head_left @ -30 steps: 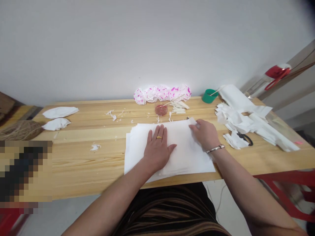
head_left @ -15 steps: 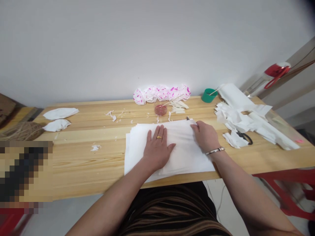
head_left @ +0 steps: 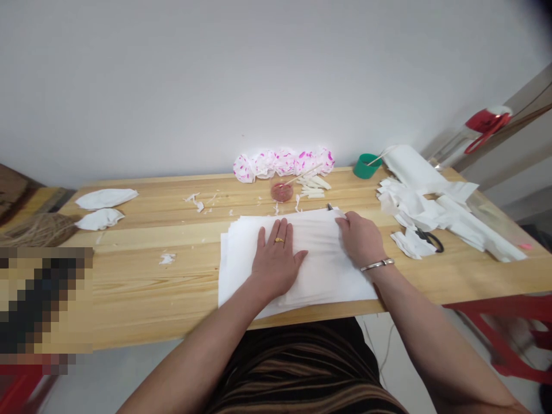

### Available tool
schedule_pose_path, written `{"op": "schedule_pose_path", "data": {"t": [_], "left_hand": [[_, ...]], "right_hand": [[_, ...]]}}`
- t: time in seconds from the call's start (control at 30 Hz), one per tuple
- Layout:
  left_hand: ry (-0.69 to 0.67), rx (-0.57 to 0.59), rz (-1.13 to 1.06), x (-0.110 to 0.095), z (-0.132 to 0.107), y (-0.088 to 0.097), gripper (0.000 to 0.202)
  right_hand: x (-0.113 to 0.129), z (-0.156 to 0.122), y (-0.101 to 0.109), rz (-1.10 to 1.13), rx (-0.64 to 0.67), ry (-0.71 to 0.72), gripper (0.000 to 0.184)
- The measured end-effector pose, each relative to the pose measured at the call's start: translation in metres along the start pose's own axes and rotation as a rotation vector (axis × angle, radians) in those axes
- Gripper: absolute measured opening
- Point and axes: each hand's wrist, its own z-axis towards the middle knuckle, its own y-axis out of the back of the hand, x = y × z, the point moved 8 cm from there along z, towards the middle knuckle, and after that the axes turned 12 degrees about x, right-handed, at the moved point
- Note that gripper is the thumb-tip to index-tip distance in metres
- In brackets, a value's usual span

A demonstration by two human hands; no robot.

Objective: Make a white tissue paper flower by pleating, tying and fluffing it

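A stack of thin white paper sheets (head_left: 236, 264) lies at the table's front edge. Flat on top of it rests my left hand (head_left: 275, 261), fingers stretched out and thumb spread to the right. My right hand (head_left: 363, 238) is closed at the upper right corner of the stack, with thumb and fingers pinching the paper's edge; its fingertips are partly hidden. Faint creases run across the top sheet between my hands. A small dark tip (head_left: 330, 206) pokes out past the paper's far edge, and I cannot make out what it belongs to.
Behind the paper stand pink-spotted white paper flowers (head_left: 284, 163), a small bowl of red liquid (head_left: 282, 192) with a stick, pale strips (head_left: 314, 187) and a green cup (head_left: 367, 166). Crumpled white paper (head_left: 405, 201), black-handled scissors (head_left: 435, 241) and a bottle (head_left: 457, 141) are right. Twine (head_left: 41, 229) lies left.
Creases in the top sheet between my hands look slightly more marked. Both hands stay in nearly the same place.
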Motion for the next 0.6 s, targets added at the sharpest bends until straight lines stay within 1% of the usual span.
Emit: {"op": "schedule_pose_path", "data": {"t": [0.3,0.4,0.47,0.53,0.6], "left_hand": [[-0.001,-0.007,0.007,0.0,-0.001,0.001,0.065],[-0.007,-0.019,0.002,0.0,0.0,0.001,0.064],[-0.01,-0.017,-0.005,0.0,0.0,-0.001,0.064],[-0.014,-0.02,-0.018,0.0,0.0,-0.003,0.065],[-0.028,-0.043,-0.048,0.0,-0.001,-0.002,0.064]], "right_hand": [[-0.002,0.001,0.0,0.014,-0.01,0.0,0.028],[-0.02,0.002,0.004,0.031,-0.054,-0.06,0.029],[-0.038,0.002,0.009,0.072,-0.126,-0.102,0.03],[-0.053,0.002,0.011,0.147,-0.182,-0.09,0.03],[-0.066,0.002,0.01,0.278,-0.199,-0.069,0.031]]}}
